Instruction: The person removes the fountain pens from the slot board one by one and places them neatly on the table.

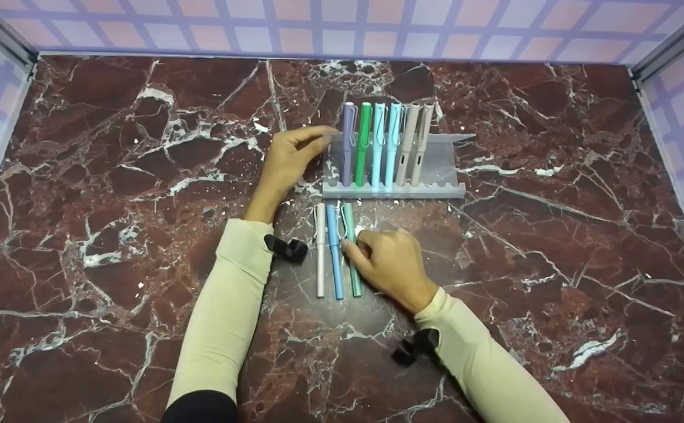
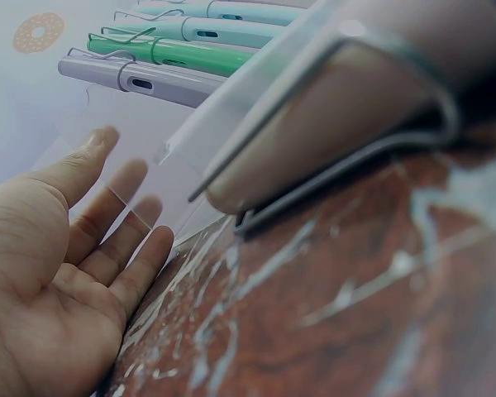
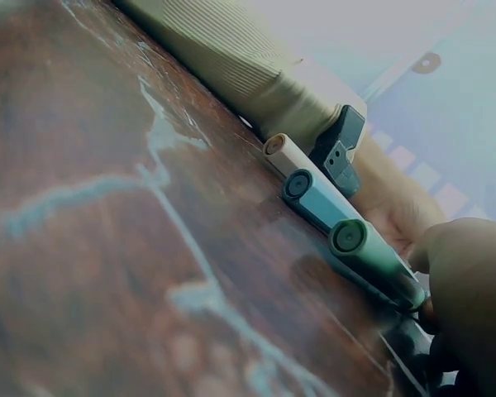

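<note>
My left hand [image 1: 295, 153] is at the upper left corner of a clear pen stand [image 1: 448, 158], holding its edge between thumb and fingers; in the left wrist view, fingers show through the panel. Capped pens lean in the stand: a purple pen [image 1: 348, 153], a green pen [image 1: 363, 141], two light blue pens [image 1: 377, 147] and two grey-brown pens [image 1: 408, 144]. Below it lie a whitish pen [image 1: 320, 252], a blue pen [image 1: 334, 252] and a teal-green pen [image 1: 354, 276], side by side. My right hand [image 1: 392, 261] pinches the teal-green pen near its middle, the other fingers curled.
Dark red marbled tabletop [image 1: 113, 194] lies all round, with checked panels [image 1: 377, 29] at its back and sides. A black wrist camera [image 1: 288, 249] hangs on my left sleeve, another wrist camera [image 1: 415, 346] on the right one.
</note>
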A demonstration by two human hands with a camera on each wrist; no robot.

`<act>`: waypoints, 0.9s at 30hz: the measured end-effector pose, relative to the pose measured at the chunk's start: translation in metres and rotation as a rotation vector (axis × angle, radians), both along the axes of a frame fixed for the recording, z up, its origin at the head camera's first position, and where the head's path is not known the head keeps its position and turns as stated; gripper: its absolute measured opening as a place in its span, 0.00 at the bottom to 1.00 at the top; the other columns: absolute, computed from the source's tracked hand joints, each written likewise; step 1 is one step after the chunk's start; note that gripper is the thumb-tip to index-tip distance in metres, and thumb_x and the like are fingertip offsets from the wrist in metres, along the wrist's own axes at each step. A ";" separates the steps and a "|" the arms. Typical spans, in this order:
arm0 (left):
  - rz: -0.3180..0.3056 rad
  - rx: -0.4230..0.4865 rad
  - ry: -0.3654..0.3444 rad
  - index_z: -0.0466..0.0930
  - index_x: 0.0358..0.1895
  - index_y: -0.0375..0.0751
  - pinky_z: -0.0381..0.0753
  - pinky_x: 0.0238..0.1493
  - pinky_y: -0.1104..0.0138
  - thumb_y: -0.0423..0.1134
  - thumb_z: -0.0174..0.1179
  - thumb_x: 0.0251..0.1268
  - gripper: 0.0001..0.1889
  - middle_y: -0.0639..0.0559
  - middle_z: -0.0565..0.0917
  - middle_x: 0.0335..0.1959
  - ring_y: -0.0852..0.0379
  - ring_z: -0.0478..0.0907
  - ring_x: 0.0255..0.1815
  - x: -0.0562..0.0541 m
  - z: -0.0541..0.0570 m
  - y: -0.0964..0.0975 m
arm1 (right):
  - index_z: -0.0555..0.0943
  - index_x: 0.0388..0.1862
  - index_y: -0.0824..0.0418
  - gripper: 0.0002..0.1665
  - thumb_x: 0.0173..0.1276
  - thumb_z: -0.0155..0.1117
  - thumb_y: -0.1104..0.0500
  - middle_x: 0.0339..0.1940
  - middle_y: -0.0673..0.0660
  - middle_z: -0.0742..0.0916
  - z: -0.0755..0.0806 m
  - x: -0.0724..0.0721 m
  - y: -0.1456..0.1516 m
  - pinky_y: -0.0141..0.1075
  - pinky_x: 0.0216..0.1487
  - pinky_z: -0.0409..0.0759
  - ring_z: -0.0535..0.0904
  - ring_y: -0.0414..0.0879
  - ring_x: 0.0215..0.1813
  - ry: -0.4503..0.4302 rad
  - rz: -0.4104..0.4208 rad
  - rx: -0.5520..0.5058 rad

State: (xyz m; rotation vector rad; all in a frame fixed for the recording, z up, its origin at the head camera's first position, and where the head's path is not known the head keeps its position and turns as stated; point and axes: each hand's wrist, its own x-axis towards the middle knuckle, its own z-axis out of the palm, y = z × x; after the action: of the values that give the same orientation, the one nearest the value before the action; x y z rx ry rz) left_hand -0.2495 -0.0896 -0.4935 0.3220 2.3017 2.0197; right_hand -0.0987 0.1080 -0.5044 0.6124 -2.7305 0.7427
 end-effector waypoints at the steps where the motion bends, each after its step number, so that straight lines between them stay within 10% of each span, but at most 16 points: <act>1: -0.001 0.001 -0.003 0.88 0.51 0.45 0.73 0.20 0.71 0.41 0.63 0.71 0.11 0.48 0.88 0.51 0.57 0.75 0.22 0.000 0.000 0.000 | 0.64 0.11 0.53 0.31 0.71 0.61 0.44 0.10 0.42 0.62 0.000 0.000 0.000 0.37 0.20 0.64 0.60 0.39 0.15 -0.002 -0.003 -0.006; 9: -0.007 0.013 -0.010 0.87 0.52 0.45 0.72 0.17 0.71 0.42 0.63 0.71 0.11 0.45 0.88 0.49 0.57 0.72 0.19 0.000 -0.001 0.000 | 0.67 0.13 0.53 0.28 0.71 0.63 0.49 0.10 0.41 0.63 0.002 -0.006 0.006 0.30 0.16 0.57 0.58 0.36 0.15 -0.045 0.012 -0.083; 14: -0.008 -0.008 0.010 0.87 0.51 0.45 0.81 0.34 0.70 0.42 0.63 0.71 0.11 0.48 0.88 0.51 0.54 0.82 0.35 0.000 0.000 -0.001 | 0.73 0.15 0.58 0.22 0.70 0.65 0.59 0.10 0.48 0.72 0.001 -0.012 0.013 0.26 0.16 0.61 0.61 0.34 0.15 -0.051 0.046 -0.257; 27: -0.009 -0.026 0.007 0.87 0.51 0.45 0.82 0.41 0.68 0.42 0.63 0.70 0.11 0.50 0.87 0.53 0.51 0.83 0.43 0.000 0.000 -0.001 | 0.78 0.22 0.64 0.11 0.65 0.64 0.66 0.15 0.55 0.81 -0.001 -0.035 0.038 0.30 0.18 0.69 0.70 0.42 0.16 0.187 -0.026 -0.387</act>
State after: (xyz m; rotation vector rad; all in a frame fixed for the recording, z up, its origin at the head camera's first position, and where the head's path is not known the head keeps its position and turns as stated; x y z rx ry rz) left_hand -0.2498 -0.0905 -0.4932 0.3374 2.3242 1.9858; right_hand -0.1335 0.1464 -0.5058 0.5256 -2.3323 1.1087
